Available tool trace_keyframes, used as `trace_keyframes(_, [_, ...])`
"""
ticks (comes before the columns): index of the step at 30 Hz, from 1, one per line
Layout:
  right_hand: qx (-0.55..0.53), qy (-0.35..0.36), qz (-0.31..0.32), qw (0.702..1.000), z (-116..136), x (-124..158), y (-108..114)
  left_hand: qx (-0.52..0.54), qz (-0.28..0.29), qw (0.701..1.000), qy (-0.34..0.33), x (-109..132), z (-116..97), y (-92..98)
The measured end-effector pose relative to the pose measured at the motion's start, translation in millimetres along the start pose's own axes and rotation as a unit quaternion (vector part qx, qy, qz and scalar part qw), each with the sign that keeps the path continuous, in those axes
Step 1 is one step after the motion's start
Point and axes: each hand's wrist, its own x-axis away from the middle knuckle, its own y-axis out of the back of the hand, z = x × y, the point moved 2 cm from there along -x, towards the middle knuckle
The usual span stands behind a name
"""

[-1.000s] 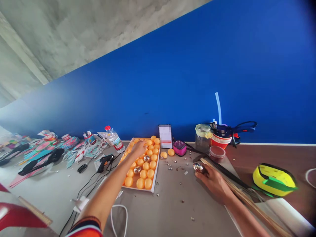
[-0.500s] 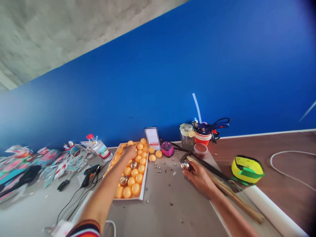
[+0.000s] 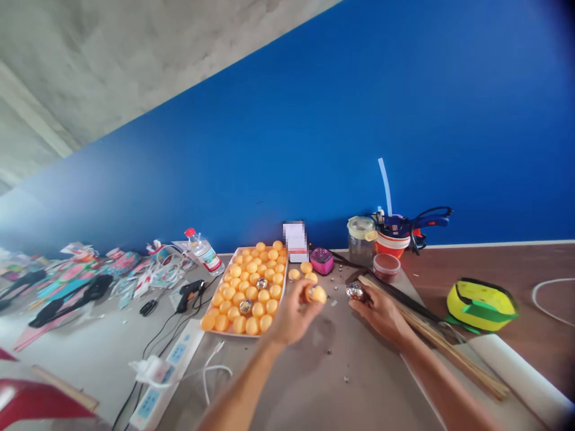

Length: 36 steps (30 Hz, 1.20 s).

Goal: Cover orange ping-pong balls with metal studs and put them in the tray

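My left hand (image 3: 291,317) is closed around an orange ping-pong ball (image 3: 318,293), held over the table to the right of the tray. Near the thumb and fingertips the ball's top looks shiny; I cannot make out the detail. My right hand (image 3: 380,312) grips a shiny silver ball (image 3: 354,291) by its fingertips, a short gap away. On the left, a shallow tray (image 3: 284,286) is filled with many orange ping-pong balls (image 3: 239,324). Two silver balls, one a patterned silver ball (image 3: 245,306), sit among them. Small metal bits (image 3: 329,352) lie scattered on the table.
Behind the hands stand a purple box (image 3: 322,261), a lidded jar (image 3: 361,239) and a red tub (image 3: 386,267). Wooden sticks (image 3: 453,341) lie right, beside a yellow-green band (image 3: 483,305). Left are a bottle (image 3: 209,257), a glue gun (image 3: 188,294) and a power strip (image 3: 173,368).
My left hand has moved from the tray to the right and nearer, now with an orange ball in it. My right hand still holds the silver ball. The view has turned left.
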Motion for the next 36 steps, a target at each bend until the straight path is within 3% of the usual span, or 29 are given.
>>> trace_keyframes(3, [0.006, -0.004, 0.001, 1.000, 7, 5, 1, -0.009, 0.031, 0.999, 0.005, 20, 2, -42.8])
trace_keyframes(7, [0.010, -0.001, -0.009, 1.000, 8, 5, 0, -0.062, 0.027, 0.998, -0.006, 16, 14, -58.3])
trace_keyframes(16, [0.040, 0.022, -0.023, 0.999, 12, 3, 3, -0.154, -0.067, 0.985, 0.039, -30, 44, -32.0])
trace_keyframes(21, [0.034, 0.013, -0.027, 0.999, 14, 0, 5, -0.172, -0.134, 0.975, 0.032, -45, 75, -14.3])
trace_keyframes(24, [0.026, 0.015, -0.028, 0.999, 12, -1, 4, -0.170, -0.148, 0.972, 0.060, -49, 86, -11.7])
trace_keyframes(28, [0.026, 0.024, -0.029, 0.999, 10, -2, 4, -0.158, -0.157, 0.973, 0.064, -45, 80, -17.5])
trace_keyframes(33, [0.028, 0.016, -0.021, 0.999, 13, 0, 5, -0.120, -0.149, 0.981, 0.041, -29, 54, -29.7])
trace_keyframes(36, [0.027, 0.011, -0.019, 0.999, 14, 1, 5, -0.092, -0.103, 0.990, 0.020, -16, 39, -36.8])
